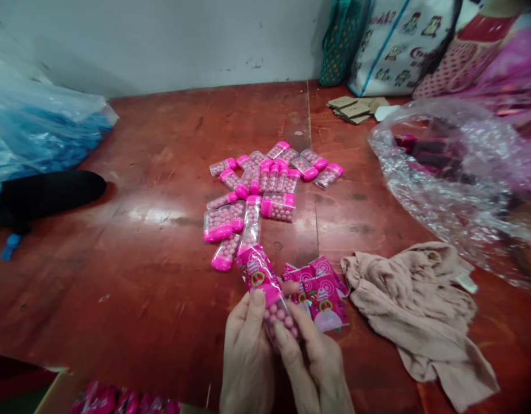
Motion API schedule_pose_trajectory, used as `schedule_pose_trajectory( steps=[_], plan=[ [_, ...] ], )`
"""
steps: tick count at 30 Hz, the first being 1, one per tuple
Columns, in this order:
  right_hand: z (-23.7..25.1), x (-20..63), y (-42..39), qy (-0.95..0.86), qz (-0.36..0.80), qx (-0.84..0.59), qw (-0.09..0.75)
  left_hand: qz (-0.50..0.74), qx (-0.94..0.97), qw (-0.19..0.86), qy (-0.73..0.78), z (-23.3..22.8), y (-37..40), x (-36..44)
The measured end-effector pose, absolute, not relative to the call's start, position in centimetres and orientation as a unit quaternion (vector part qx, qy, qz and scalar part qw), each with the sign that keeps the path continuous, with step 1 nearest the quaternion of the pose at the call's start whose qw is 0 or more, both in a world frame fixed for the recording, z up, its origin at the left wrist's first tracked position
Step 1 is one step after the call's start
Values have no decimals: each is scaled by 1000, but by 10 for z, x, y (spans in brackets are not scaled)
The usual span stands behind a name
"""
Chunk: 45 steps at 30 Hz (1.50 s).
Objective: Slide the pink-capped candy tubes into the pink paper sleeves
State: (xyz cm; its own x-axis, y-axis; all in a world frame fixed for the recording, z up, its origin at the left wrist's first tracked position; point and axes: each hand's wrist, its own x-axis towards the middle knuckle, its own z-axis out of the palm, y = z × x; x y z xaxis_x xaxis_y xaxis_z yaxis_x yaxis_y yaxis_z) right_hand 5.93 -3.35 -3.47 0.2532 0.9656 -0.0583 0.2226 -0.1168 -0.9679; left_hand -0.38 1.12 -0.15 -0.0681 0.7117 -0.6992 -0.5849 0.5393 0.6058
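Both hands low centre: left hand (247, 351) and right hand (314, 359) pinched together on one candy tube (277, 313), a printed sleeve (257, 270) half over it. Judged light, rigid, slick plastic; grip the flat sides near the cap. More sleeves (321, 296) beside. Filled tubes (265, 184) piled beyond. Cloth (420, 310) right, clear bag (455, 172) holding dark packs.
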Motion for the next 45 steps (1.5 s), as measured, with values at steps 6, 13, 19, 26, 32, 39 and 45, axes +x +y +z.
schedule_pose_trajectory(
  steps=[6, 13, 19, 26, 32, 39, 45],
  plan=[
    [-32, 56, -37, -443, 380, -625, 518, 470, 26, 699, 538, -2, 6, -5],
    [-34, 61, -29, -371, 493, -596, 514, 467, 86, 738, 480, -5, 12, -19],
    [-30, 56, -34, -351, 472, -639, 496, 481, 101, 678, 546, 0, 9, -8],
    [-31, 64, -33, -416, 389, -651, 502, 474, 114, 693, 532, -2, 4, 2],
    [-14, 100, -14, -460, 340, -639, 514, 457, 265, 661, 534, -3, -1, -8],
    [-13, 97, -7, -212, 630, -500, 555, 411, 353, 676, 499, -9, -12, 1],
    [-25, 80, -19, -231, 545, -562, 577, 438, 308, 646, 544, -11, -20, 4]
  ],
)
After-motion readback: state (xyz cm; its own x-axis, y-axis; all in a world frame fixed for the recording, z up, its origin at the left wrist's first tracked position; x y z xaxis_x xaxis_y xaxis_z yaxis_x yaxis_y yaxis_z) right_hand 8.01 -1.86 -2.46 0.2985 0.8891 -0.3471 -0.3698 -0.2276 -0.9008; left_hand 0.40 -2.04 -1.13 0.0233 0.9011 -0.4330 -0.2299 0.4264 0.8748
